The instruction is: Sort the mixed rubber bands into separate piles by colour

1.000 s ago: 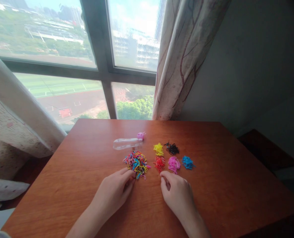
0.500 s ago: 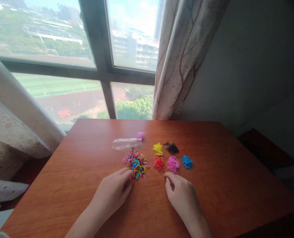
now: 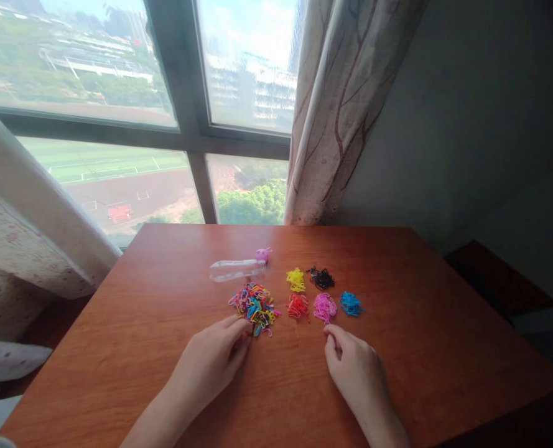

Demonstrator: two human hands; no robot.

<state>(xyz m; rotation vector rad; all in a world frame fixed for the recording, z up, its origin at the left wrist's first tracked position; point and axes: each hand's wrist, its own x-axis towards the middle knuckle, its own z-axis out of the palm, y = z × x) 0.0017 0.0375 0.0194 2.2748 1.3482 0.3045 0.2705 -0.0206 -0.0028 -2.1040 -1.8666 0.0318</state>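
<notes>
At the near-left edge of a mixed pile of small coloured rubber bands [image 3: 256,305], my left hand [image 3: 218,348] has its thumb and fingers pressed together; what they pinch, if anything, is hidden. My right hand [image 3: 353,361] is also closed in a pinch, its fingertips just below the pink rubber bands [image 3: 325,308]. Whatever it holds is too small to make out. Red rubber bands [image 3: 297,307] lie left of the pink ones, blue rubber bands [image 3: 351,303] to the right. Farther back are yellow rubber bands [image 3: 295,280] and black rubber bands [image 3: 323,278].
A clear plastic bottle [image 3: 234,270] lies on its side behind the mixed pile, with a pink cap [image 3: 262,255] at its right end. The brown wooden table [image 3: 164,298] reaches to a window, with curtains [image 3: 346,124] on both sides.
My right hand has moved a little to the right, from below the gap between the red and pink bands to below the pink ones. My left hand stays at the mixed pile.
</notes>
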